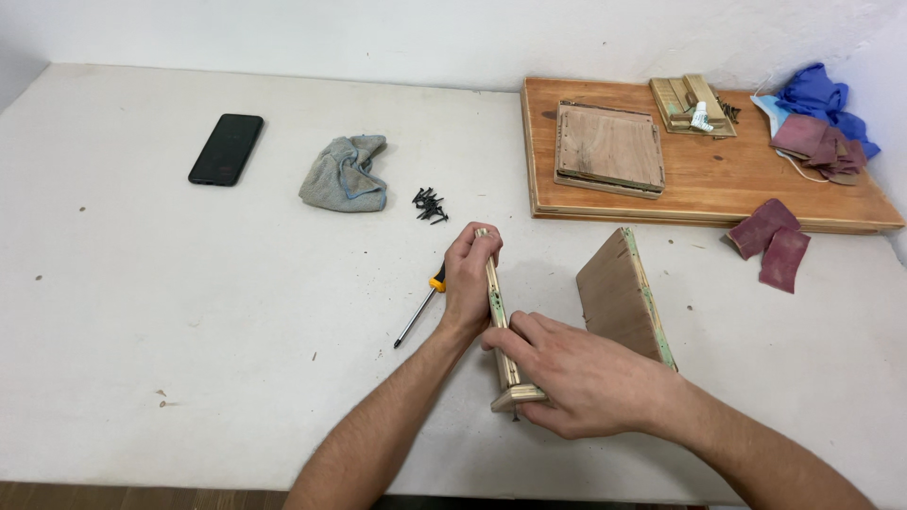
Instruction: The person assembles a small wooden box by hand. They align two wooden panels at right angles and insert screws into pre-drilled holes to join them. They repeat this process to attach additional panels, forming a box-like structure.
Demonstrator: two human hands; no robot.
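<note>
1. Landmark: the plywood piece [501, 326], a narrow board standing on edge on the white table [189, 312], near the front middle, greenish marks along its top edge
2. Left hand [470, 283] sits on the far part of the plywood piece, fingers curled together and clamped over its far top end, palm pressed against its left face
3. Right hand [578, 378] covers the near end of the plywood piece, fingers together, fingertips pressing on its top edge and right face; thumb side hidden, so full wrap cannot be told
4. Second wooden panel [619, 297] stands tilted just right of the plywood piece, its near end hidden behind the right hand; whether the two boards touch is hidden
5. Screwdriver [420, 312] with yellow and black handle lies just left of the plywood piece, beside the left wrist
6. Pile of black screws [430, 204] beyond the plywood piece, slightly left
7. Grey cloth [345, 172] further left of the screws, black phone [226, 148] well beyond that to the far left
8. Large wooden board [709, 184] far right of the plywood piece, carrying a square wooden panel [609, 148] and small wood strips [690, 104]
9. Reddish sandpaper sheets [770, 244] right of the plywood piece, by the large board's front edge; blue gloves [822, 94] at the far right corner
</note>
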